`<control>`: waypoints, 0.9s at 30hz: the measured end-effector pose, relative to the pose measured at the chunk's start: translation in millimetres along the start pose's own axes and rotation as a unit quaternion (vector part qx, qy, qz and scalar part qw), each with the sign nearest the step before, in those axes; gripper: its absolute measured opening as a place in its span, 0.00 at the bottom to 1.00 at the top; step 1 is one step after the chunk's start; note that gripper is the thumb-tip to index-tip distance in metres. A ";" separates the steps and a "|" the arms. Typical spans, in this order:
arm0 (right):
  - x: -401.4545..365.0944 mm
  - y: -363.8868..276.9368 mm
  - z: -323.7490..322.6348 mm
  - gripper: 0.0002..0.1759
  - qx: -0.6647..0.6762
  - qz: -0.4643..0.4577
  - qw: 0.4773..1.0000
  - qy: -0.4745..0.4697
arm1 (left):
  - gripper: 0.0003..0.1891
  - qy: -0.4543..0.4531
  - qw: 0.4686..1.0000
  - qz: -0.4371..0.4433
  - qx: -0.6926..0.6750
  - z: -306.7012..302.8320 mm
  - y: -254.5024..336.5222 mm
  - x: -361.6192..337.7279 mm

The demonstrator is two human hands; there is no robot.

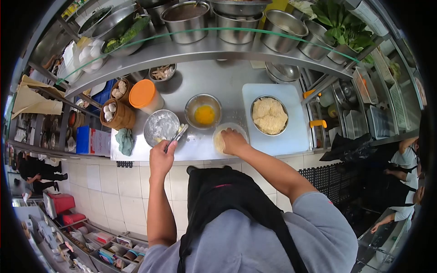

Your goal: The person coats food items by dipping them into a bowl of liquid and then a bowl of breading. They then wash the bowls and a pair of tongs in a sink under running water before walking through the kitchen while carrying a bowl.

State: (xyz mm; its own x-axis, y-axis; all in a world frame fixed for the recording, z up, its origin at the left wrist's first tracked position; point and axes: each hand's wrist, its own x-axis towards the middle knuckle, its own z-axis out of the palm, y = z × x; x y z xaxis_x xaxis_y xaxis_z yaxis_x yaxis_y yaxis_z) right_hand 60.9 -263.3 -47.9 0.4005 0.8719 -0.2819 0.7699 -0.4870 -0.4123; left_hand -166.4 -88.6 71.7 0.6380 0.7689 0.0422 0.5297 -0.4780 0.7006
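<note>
Grips tongs (181, 131) in closed left hand (161, 158) over flour bowl (145, 131); dips curled right hand (234, 142), hold hidden, into crumb bowl (246, 133) at tabletop (195, 148) front edge, best kept low.

Steel counter (182, 84) — bowls (203, 112), orange-lidded tub (145, 96), blue cutting board (276, 117), green cloth (124, 141) on it.

On the silver metal bench (182, 86), a round white-dusted metal bowl (149, 120) lies beyond the left hand (162, 157); farther back, between it and the right hand (233, 142), a round silver bowl (190, 103) holds, probably, yellow egg (205, 114). Rightward, a round steel bowl (251, 113) sits on a pale-blue rectangular board (296, 98).
</note>
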 end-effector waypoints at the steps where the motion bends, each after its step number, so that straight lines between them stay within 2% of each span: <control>1: -4.7 -2.4 0.8 0.20 -0.043 -0.004 0.999 0.018 | 0.19 -0.011 1.000 -0.008 -0.005 -1.2 0.0 -1.1; 3: 0.0 -1.3 -2.4 0.21 -0.088 -0.011 0.995 0.044 | 0.19 -0.017 1.000 -0.010 -0.009 -1.5 0.6 2.6; 6: 8.8 3.2 -6.8 0.21 -0.050 0.014 0.998 0.019 | 0.19 -0.009 1.000 -0.001 -0.005 -2.1 -2.4 0.6; 8: 15.6 10.3 -27.2 0.19 0.022 0.012 0.999 -0.042 | 0.19 -0.006 1.000 -0.008 -0.013 -4.9 0.4 -1.7; 14: 20.3 13.8 -55.1 0.17 0.039 0.011 0.998 -0.042 | 0.19 -0.015 0.999 -0.036 -0.013 -5.8 -4.0 -3.4; 15: 23.3 15.8 -42.7 0.17 0.039 0.012 0.998 -0.042 | 0.19 -0.015 0.999 -0.035 -0.014 -4.5 -3.3 -3.6; 17: 32.5 23.0 -2.3 0.17 0.036 0.035 0.993 -0.111 | 0.19 -0.011 1.000 -0.020 -0.010 -1.7 -1.5 -3.0; 20: 33.0 16.6 9.7 0.16 0.036 0.081 0.988 -0.125 | 0.18 -0.032 0.999 -0.026 -0.004 1.5 0.9 0.0; 23: 29.8 21.8 14.9 0.16 -0.008 0.036 0.991 -0.128 | 0.18 -0.034 0.999 -0.022 -0.006 3.5 2.0 1.5; 24: 22.5 17.0 10.8 0.16 -0.010 0.035 0.992 -0.125 | 0.18 -0.031 0.999 -0.020 -0.007 3.3 2.6 4.1; 26: -5.6 0.5 3.1 0.18 -0.065 -0.005 0.995 0.072 | 0.18 -0.025 0.999 -0.004 -0.024 4.4 0.8 0.5; 27: -7.3 1.6 9.7 0.18 -0.063 -0.003 0.996 0.069 | 0.18 -0.028 0.999 -0.007 -0.024 5.4 -0.5 -3.2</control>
State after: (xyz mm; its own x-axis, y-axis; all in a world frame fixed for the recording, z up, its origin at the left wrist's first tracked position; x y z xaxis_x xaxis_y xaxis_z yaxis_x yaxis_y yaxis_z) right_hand 54.4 -271.0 -54.9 0.4524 0.8783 -0.1549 0.8259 -0.4781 -0.2987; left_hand -165.6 -93.1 67.4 0.6617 0.7498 -0.0072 0.5128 -0.4454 0.7339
